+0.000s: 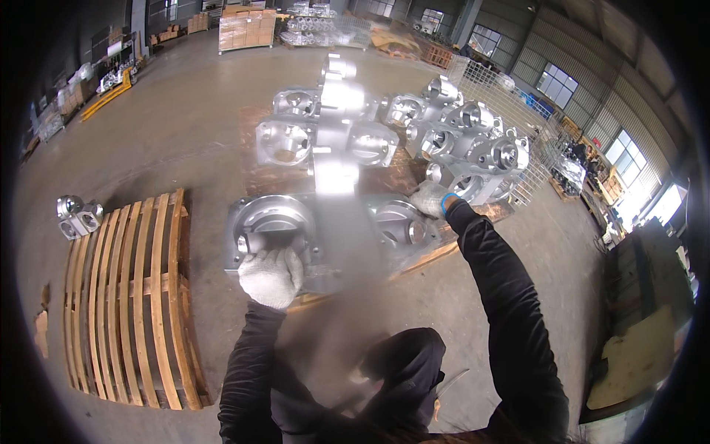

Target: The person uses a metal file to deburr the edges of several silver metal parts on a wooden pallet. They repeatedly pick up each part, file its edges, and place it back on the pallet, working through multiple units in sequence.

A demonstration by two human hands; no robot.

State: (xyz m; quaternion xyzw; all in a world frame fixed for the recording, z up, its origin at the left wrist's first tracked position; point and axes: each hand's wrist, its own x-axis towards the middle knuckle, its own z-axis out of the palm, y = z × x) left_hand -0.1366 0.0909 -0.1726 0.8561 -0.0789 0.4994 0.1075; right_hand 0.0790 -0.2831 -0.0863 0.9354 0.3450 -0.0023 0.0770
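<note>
A large silver metal housing (309, 214) with a wide round bore lies at the near edge of a wooden pallet load. My left hand (272, 278), in a white knit glove, is closed with its fingers curled over the near rim of that bore. To the right is a second round-bored section (399, 231); a blurred streak hides whether both belong to one piece. My right hand (430, 198), gloved and with a blue band at the wrist, grips the far right edge of this section. Its fingertips are partly hidden.
More silver housings (287, 140) stand behind, with several clustered (473, 140) on the right. A slatted wooden pallet (133, 296) lies at left, with a small casting (78, 217) at its far corner. Wire mesh (529, 174) rises behind the right cluster. A yellow pallet jack (107, 96) stands far left.
</note>
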